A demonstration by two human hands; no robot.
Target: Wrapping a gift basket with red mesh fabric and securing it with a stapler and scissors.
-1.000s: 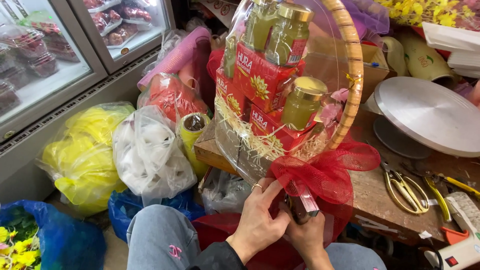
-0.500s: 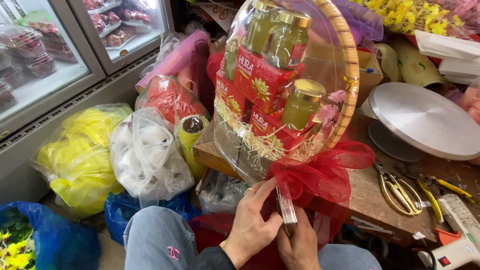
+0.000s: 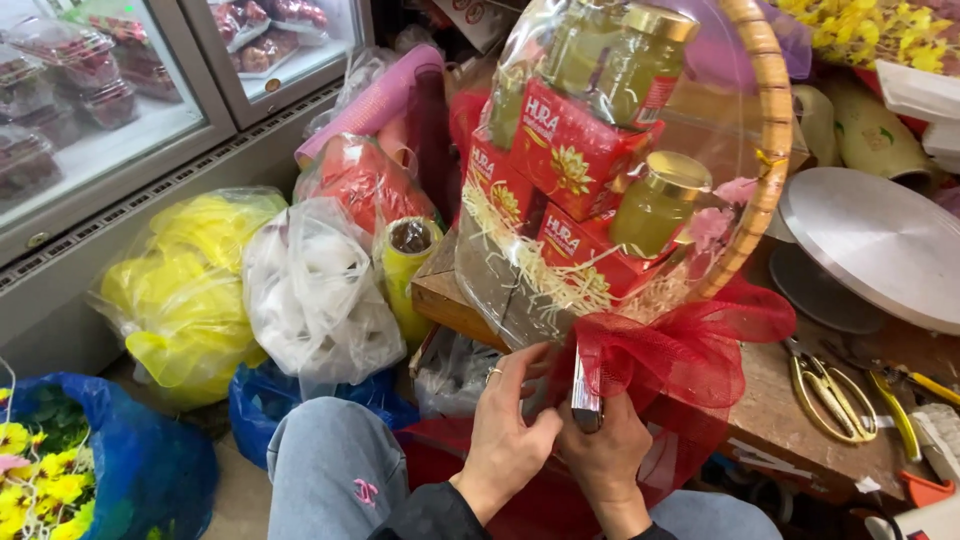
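**Wrapped gift basket at the worktop edge, both hands at its red bow**

Cluttered shop corner: a glass-door chiller (image 3: 120, 120) fills the upper left of the frame, and bulging plastic bags, yellow (image 3: 185, 290) and white (image 3: 320, 290), crowd the floor left of centre.

Centre and upper right, the gift basket (image 3: 640, 170) sits on a wooden worktop (image 3: 770, 400), sheathed in clear cellophane, with a woven cane handle, red boxes and glass jars among shredded paper. It looks heavy and fragile; the film is slippery and crinkly, so the handle or base seems the safer hold. At its lower front, a red mesh bow (image 3: 680, 350) looks soft and easily crushed.

The left hand (image 3: 510, 430) presses against the wrap below the bow, fingers curled, seemingly pinching film. The right hand (image 3: 605, 450) is closed round a slim silvery tool (image 3: 583, 385) pointing up into the bow.

At the right, a round metal turntable (image 3: 880, 245), scissors (image 3: 830, 390) and yellow-handled tools lie close by, crowding the basket's right side.
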